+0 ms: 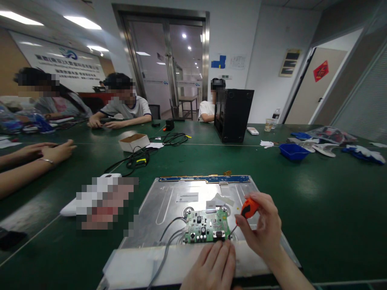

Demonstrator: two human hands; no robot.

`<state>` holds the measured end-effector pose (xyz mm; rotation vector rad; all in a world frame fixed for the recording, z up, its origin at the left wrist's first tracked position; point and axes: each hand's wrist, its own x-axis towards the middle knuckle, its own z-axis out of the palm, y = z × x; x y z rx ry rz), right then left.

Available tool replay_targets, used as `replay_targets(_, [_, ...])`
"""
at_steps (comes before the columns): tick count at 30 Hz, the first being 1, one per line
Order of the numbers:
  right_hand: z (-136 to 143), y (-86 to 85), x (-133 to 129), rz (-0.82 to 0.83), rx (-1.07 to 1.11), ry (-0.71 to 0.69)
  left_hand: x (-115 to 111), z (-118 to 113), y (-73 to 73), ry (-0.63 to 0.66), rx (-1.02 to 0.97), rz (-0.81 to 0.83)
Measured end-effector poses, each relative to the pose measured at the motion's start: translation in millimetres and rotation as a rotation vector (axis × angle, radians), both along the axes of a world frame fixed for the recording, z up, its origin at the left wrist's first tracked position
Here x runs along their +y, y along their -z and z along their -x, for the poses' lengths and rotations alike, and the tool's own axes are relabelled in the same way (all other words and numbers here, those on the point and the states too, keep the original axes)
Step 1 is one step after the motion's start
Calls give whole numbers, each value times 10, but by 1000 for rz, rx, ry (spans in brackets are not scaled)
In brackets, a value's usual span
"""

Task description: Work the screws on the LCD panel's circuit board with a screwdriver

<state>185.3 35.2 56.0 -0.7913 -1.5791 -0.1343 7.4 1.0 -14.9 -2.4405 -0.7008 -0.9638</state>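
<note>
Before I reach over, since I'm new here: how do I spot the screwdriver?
On the green table, find the silver metal panel nearest the camera. Above it, the right hand holds the screwdriver, its shaft slanting to the near right corner of a green circuit board. Its orange and black handle sets it apart from the silver panel and green board.

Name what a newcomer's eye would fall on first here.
Probably the orange screwdriver in the right hand, its shaft slanting down to the near right corner of the green circuit board, with the left hand at the near edge. That board sits on a silvery metal panel. Farther back, a tall black case stands on the table.
</note>
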Motion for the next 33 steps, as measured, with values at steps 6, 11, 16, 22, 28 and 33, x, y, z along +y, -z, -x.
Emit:
replay_targets(6, [6, -40, -12, -46, -28, 32, -7, 17, -30, -3, 58, 15])
replay_targets(11, [11, -59, -35, -26, -52, 74, -2, 12, -16, 0, 32, 8])
replay_targets(16, [-14, 16, -28, 30, -11, 10, -5, 16, 19, -3, 53, 13])
replay_targets(22, [-29, 50, -17, 21, -5, -34, -1, 44, -41, 8, 127, 30])
replay_targets(28, [-17, -11, -15, -4, -29, -11, 2, 18, 11, 6, 57, 19])
replay_targets(33, [-4, -61, -29, -26, -51, 50, -4, 15, 57, -16, 74, 26])
